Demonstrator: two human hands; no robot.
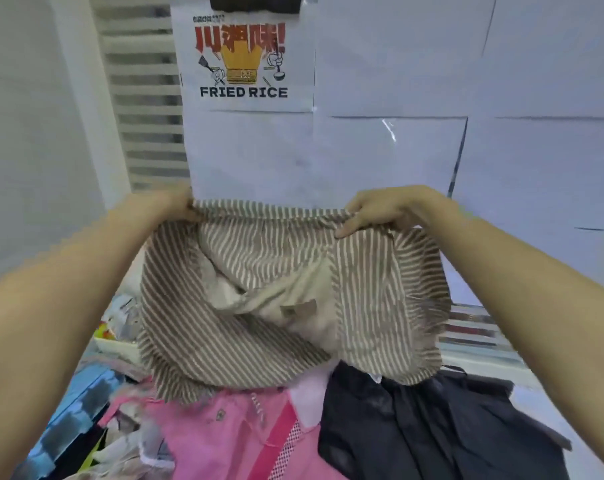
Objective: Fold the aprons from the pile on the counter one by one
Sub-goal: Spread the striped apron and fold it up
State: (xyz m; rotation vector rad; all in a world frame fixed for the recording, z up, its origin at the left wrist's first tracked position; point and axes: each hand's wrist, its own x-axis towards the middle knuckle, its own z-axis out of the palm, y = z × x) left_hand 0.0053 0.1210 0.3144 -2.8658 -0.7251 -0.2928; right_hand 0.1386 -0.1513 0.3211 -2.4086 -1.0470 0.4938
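Observation:
A brown-and-white striped apron with a beige inner panel hangs lifted in the air above the pile. My left hand pinches its top edge at the left, and my right hand grips the top edge at the right. The cloth sags between them, its lower hem brushing the pile. Below lie a pink apron and a dark navy apron, both crumpled on the counter.
A blue-and-grey cloth lies at the left of the pile. A white box with small items stands behind it. Straight ahead is a wall of white paper with a "FRIED RICE" poster. A white counter edge shows at right.

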